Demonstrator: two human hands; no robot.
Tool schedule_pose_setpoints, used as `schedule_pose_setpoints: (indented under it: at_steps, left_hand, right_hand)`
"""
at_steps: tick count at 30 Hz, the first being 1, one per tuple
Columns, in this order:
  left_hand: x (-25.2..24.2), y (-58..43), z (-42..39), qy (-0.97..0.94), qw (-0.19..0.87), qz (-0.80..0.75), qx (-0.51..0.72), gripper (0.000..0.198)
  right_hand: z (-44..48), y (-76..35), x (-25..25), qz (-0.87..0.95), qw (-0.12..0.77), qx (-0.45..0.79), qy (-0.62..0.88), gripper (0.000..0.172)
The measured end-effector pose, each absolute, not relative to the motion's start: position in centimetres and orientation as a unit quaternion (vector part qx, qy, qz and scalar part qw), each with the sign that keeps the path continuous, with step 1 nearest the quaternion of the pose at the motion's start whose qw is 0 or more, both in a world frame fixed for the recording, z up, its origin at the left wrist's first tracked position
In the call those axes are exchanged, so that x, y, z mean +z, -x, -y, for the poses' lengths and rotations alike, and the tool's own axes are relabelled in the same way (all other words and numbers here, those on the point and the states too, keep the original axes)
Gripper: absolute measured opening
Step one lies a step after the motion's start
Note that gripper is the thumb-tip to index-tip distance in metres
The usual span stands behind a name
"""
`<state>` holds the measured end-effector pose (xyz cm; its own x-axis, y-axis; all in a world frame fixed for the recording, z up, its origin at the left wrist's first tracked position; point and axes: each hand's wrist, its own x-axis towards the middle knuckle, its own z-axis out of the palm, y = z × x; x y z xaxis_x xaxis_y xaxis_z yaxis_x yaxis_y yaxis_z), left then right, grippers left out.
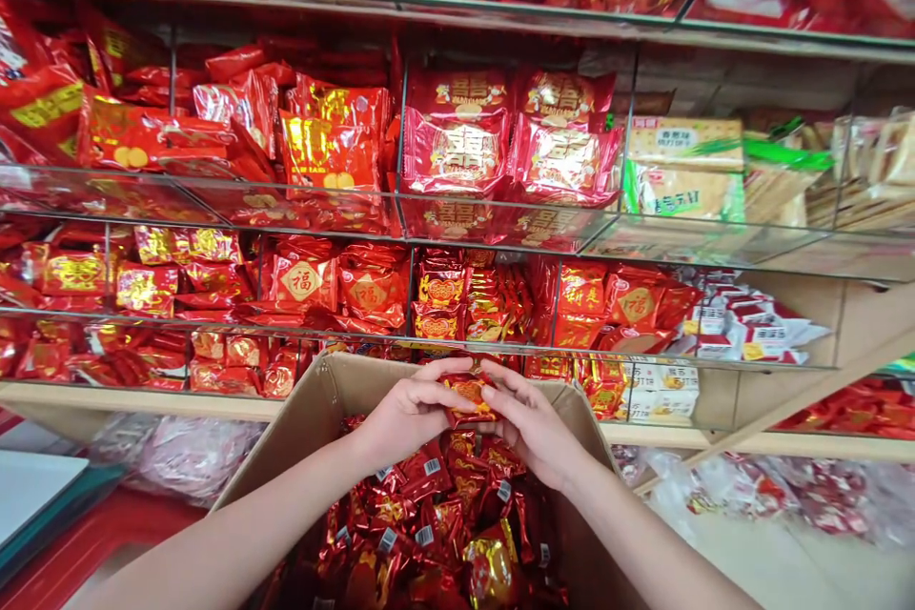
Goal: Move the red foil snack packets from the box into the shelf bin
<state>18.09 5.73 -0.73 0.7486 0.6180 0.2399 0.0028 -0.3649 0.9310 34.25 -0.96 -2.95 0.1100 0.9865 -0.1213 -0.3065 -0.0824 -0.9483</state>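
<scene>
Both hands meet over the far end of an open cardboard box (pixel 264 443). Between them is a small red snack packet (pixel 473 391) with gold print. My left hand (pixel 407 405) grips its left side with the fingers curved over it, and my right hand (pixel 533 419) has hold of its right side. Below, the box holds many loose red packets (pixel 429 486) of the same sort, some showing white barcode labels. One with a shiny gold front (pixel 492 567) lies nearer to me. My palms are hidden from this angle.
Glass-fronted shelves (pixel 357 338) with divided compartments of red packets rise right behind the box. Double-happiness packets (pixel 457 148) and pale cracker packs (pixel 682 167) fill the upper row. A red tray (pixel 114 534) stands at the left, and bagged goods (pixel 786 496) lie under the shelf at the right.
</scene>
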Motion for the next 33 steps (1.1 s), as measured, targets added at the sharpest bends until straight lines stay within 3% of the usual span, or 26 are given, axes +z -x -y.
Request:
schedule_pose_setpoints:
  at_steps: [4, 7, 13, 18, 21, 24, 28, 33]
  left_hand:
    - [-1.0, -18.3, -5.7, -0.754, 0.534, -0.25, 0.291, 0.047]
    - [-1.5, -18.6, -6.0, -0.725, 0.547, -0.276, 0.314, 0.047]
    - [-2.1, -18.9, -6.3, -0.677, 0.636, -0.237, 0.284, 0.041]
    - [-1.5, -18.6, -6.7, -0.7, 0.611, -0.239, 0.282, 0.042]
    - [-1.3, -18.0, -7.9, -0.704, 0.563, -0.302, 0.312, 0.035]
    - [-1.7, -16.9, -9.9, -0.716, 0.49, -0.362, 0.34, 0.029]
    - [-2.7, -15.8, -12.0, -0.736, 0.463, -0.367, 0.33, 0.026]
    - [-3.3, -15.6, -12.6, -0.741, 0.486, -0.343, 0.311, 0.023]
  right_hand:
    - [0.6, -33.9, -3.0, 0.331, 0.591, 0.581, 0.451, 0.056]
    - [0.5, -33.6, -3.0, 0.355, 0.61, 0.545, 0.454, 0.06]
    - [0.8, -33.8, -3.0, 0.436, 0.566, 0.523, 0.465, 0.022]
    - [0.4, -34.6, -2.9, 0.487, 0.534, 0.493, 0.484, 0.02]
    - [-0.6, -35.7, -1.8, 0.516, 0.561, 0.395, 0.513, 0.02]
    - [-2.4, -37.1, 0.2, 0.507, 0.603, 0.204, 0.581, 0.023]
    - [-6.6, -38.4, 2.2, 0.507, 0.541, -0.002, 0.671, 0.027]
    - [-14.9, -40.4, 2.0, 0.465, 0.463, -0.029, 0.754, 0.03]
